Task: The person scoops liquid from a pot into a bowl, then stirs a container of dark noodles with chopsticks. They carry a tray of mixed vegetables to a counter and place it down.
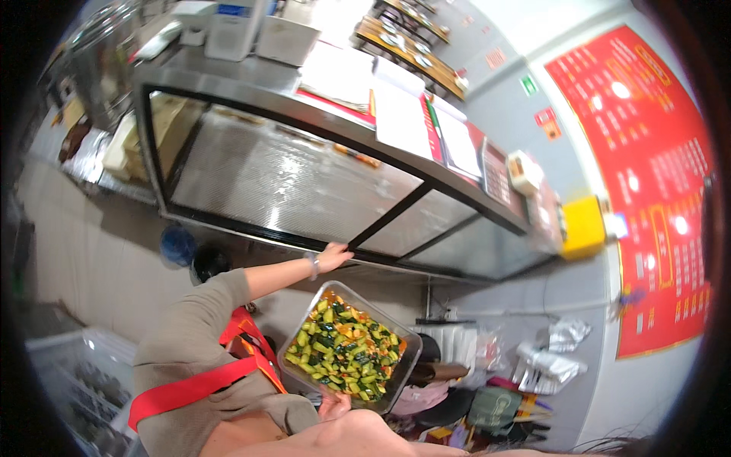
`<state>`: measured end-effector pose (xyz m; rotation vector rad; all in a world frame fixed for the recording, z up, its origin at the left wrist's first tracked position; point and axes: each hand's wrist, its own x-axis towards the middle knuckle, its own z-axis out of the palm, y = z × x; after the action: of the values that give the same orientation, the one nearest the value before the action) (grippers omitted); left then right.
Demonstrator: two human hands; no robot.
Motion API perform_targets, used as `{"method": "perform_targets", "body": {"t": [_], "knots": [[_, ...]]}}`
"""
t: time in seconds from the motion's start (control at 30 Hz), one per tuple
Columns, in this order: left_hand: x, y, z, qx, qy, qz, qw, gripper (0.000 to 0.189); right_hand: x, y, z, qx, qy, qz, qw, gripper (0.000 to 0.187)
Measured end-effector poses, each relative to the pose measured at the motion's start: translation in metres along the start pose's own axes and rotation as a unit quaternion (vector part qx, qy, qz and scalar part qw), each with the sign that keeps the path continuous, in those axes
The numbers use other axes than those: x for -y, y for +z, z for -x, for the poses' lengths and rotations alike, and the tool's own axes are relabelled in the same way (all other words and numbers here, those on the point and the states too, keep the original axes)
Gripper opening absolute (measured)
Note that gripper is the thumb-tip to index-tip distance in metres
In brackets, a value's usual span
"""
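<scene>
My left hand (336, 257) is at the lower black frame of a glass-sided display case (274, 229), its fingers on the foot of the upright between two panes. A clear rectangular plastic tub (404, 365), filled with chopped cucumber in a reddish dressing (342, 348), is held in front of my body, below the case. My right hand (334, 403) grips the tub's near wall; part of that hand is hidden. The tub is slightly tilted in view and does not touch the case. Inside the case, a textured metal floor (245, 171) shows through the opening.
Papers (400, 117), a green pen (432, 114) and a calculator (494, 171) lie on the case top. A blue round object (177, 244) and a black one (210, 263) stand beneath the case's left end. Bags (494, 408) are piled at lower right.
</scene>
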<state>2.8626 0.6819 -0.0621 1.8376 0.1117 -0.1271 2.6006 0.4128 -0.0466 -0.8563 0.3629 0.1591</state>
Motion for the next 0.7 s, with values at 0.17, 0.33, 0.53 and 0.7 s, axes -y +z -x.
{"method": "perform_targets", "body": {"t": [0.17, 0.33, 0.53, 0.7], "knots": [[0.034, -0.006, 0.199, -0.037, -0.259, 0.199, 0.945, 0.039, 0.01, -0.019, -0.005, 0.079, 0.125, 0.041, 0.988, 0.036], [0.04, -0.015, 0.283, -0.181, -0.262, 0.159, 0.935, 0.028, -0.01, 0.02, -0.034, 0.095, 0.239, 0.09, 0.962, 0.028], [0.067, -0.048, 0.334, -0.385, -0.293, 0.132, 0.865, 0.013, -0.061, 0.066, -0.073, 0.221, 0.358, 0.15, 0.895, 0.033], [0.091, -0.096, 0.343, -0.467, -0.326, 0.101, 0.816, 0.013, -0.121, 0.125, -0.114, 0.226, 0.417, 0.228, 0.85, 0.036]]}}
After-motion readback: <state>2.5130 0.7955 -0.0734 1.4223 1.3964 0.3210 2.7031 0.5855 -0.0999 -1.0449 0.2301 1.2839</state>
